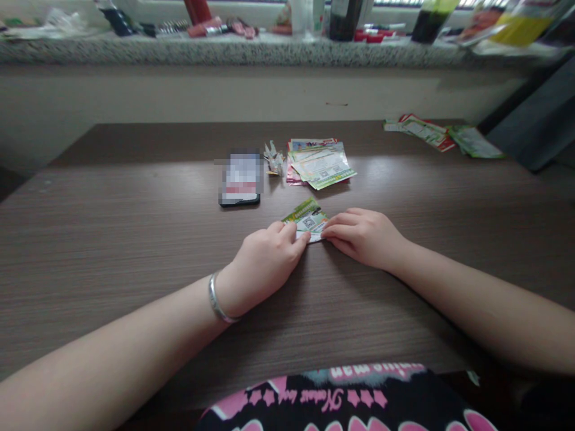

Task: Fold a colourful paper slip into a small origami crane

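A green and white printed paper (309, 215) with a square code on it lies on the table between my hands, and its near edge looks folded. My left hand (269, 257), with a silver bangle at the wrist, grips the paper's left side, thumb along the near edge. On the opposite side, the fingertips of my right hand (366, 236) are pressed together on the paper's right corner. Just beyond lies a stack of printed leaflets (323, 164). Beside that stack stands a small folded paper piece (273, 158).
A phone (241, 179) with a blurred screen lies left of the folded piece. More leaflets (431, 133) are spread at the table's far right. Behind the brown table (135, 251), a granite sill (251, 52) holds bottles and small items. A dark grey object (534, 114) leans at the right.
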Tool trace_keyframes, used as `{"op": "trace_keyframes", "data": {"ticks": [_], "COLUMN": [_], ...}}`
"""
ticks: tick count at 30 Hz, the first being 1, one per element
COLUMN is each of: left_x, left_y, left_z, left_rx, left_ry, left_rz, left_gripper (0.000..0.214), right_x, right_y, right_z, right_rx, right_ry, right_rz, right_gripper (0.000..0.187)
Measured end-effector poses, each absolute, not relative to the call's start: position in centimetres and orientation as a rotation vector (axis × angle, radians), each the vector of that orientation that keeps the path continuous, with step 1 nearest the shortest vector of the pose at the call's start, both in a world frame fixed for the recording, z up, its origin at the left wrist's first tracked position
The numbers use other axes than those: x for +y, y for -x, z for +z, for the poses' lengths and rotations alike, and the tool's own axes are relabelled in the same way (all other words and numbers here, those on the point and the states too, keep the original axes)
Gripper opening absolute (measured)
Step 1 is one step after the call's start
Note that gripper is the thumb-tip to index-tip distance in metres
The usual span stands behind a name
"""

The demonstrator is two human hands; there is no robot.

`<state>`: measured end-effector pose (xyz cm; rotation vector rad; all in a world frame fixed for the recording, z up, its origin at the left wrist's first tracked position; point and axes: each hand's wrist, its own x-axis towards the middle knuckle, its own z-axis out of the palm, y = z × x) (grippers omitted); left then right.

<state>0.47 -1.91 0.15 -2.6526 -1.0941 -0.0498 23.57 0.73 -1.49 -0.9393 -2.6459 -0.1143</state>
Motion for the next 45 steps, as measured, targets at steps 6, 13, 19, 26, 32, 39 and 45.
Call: {"op": "trace_keyframes", "data": {"ticks": [6, 13, 19, 26, 32, 39, 45], "left_x": [-1.88, -1.46, -1.65, -1.68, -1.82, -1.9, -2.04], "left_y": [-0.53, -0.76, -0.89, -0.95, -1.16, -1.01, -0.91], "left_z": [0.02, -0.56, -0.31, 0.0, 0.16, 0.3, 0.38], "left_rx": [-1.097, -0.93, -0.978, -1.017, -1.016, -1.017, -1.027], "left_ry": [2.654, 2.716, 2.766, 2.813, 2.804, 2.819, 2.821], "left_rz": [-0.064, -0.143, -0.143, -0.113, -0.079, -0.066, -0.077], "left_gripper": [0.025, 0.023, 0.03, 0.033, 0.033, 0.034, 0.033], "right_x": [1.11, 1.59, 1.63, 1.36, 1.31, 1.27, 1.1], "right_y": [-23.67, -23.75, -23.78, -24.31, -24.4, -24.22, -24.33], "right_z": [-1.66, -1.92, -1.93, -1.62, -1.47, -1.32, -1.4], "right_rx": [-2.604, -2.587, -2.591, -2.64, -2.696, -2.689, -2.7], "right_ry": [0.938, 0.898, 0.891, 0.865, 0.826, 0.842, 0.856], "right_rz": [-0.006, 0.043, 0.039, -0.04, -0.104, -0.104, -0.153], "right_gripper": [0.023, 0.022, 0.021, 0.02, 0.023, 0.023, 0.023]}}
